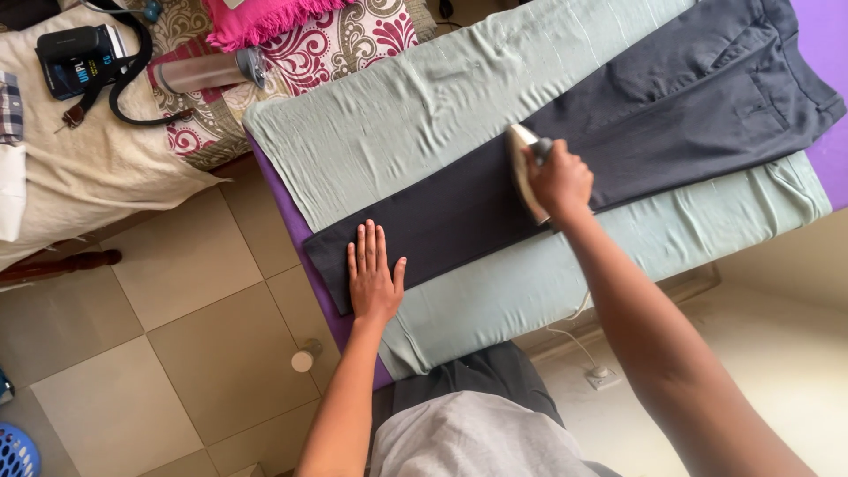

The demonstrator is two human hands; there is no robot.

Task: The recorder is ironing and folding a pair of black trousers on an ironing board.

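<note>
Dark grey trousers [636,115] lie stretched along a pale green cloth [415,124] that covers a purple ironing board [287,208]. My left hand [373,274] rests flat with fingers spread on the leg's hem end, near the board's left edge. My right hand [558,181] grips the handle of a clothes iron [521,168], which sits on the trouser leg about midway along. The waist and pocket end of the trousers reaches the upper right corner.
A bed [97,168] with a cream blanket stands at the upper left, holding a dark box, a black strap, a metal bottle [208,72] and a pink cloth [265,19]. The floor is tiled. A white cord runs to a floor socket [602,378]. A blue basket [16,452] sits bottom left.
</note>
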